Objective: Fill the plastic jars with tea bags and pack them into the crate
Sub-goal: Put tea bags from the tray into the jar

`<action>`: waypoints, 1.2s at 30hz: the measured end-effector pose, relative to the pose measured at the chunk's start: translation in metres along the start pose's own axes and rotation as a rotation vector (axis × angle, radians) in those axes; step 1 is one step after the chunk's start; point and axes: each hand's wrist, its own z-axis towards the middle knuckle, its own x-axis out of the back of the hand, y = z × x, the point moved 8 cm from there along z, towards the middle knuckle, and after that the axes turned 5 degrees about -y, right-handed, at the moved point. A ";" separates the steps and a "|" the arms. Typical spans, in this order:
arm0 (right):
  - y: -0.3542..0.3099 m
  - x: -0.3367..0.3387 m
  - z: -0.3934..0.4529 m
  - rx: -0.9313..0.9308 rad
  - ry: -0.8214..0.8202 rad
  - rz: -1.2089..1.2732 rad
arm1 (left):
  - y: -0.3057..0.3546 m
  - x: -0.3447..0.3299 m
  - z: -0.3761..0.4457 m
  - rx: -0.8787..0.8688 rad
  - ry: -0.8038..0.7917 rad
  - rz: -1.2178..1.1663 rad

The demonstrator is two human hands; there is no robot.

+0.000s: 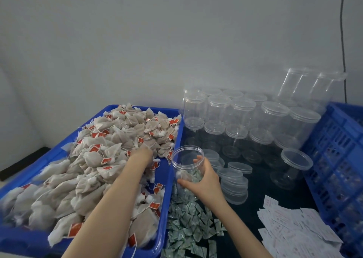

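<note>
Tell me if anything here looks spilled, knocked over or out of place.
Two lidded jars at the back lean tilted on top of the upright ones. Small green packets lie loose on the table beside the blue tray, and white slips are scattered near the crate. Nothing looks damaged.

Blue tray [172, 153] heaped with tea bags [102, 159]. Left hand [142, 151] reaches into heap near tray's right wall, fingers buried, grasp unclear. Right hand [204, 177] just right of tray, gripping open jar [187, 163], held tilted. Green sachets [188, 224] strewn along tray's right side. Lidded jars [243, 120] stand further right and back; loose lids [234, 181] near; blue crate [337, 155] far right; white slips [294, 230] before it.
</note>
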 end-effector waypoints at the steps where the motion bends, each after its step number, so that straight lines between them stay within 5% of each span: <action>1: 0.001 0.000 0.000 0.000 0.001 0.001 | 0.000 0.004 0.001 0.010 0.043 -0.015; 4: 0.002 0.000 -0.001 -0.003 -0.004 -0.010 | -0.004 0.007 0.006 0.063 0.120 -0.112; 8: 0.004 -0.001 -0.002 -0.008 -0.005 -0.019 | 0.001 0.004 0.012 0.062 0.080 0.069; 12: 0.006 0.000 -0.002 -0.013 -0.005 -0.017 | 0.001 0.026 0.006 0.079 0.305 0.107; 15: 0.007 -0.001 -0.002 -0.018 -0.008 -0.009 | 0.001 0.051 -0.010 0.030 0.515 -0.096; 20: 0.008 -0.002 0.001 -0.027 -0.008 0.012 | 0.008 0.088 -0.051 -0.232 0.690 -0.809; 24: 0.005 -0.001 0.002 -0.012 -0.005 0.006 | 0.030 0.107 -0.076 -0.559 0.558 -1.339; 31: -0.001 0.000 0.002 0.003 0.006 0.000 | 0.076 0.092 -0.082 -0.799 0.164 -1.028; 36: 0.001 0.001 0.003 -0.014 0.026 0.028 | 0.061 0.090 -0.068 -0.689 0.224 -1.034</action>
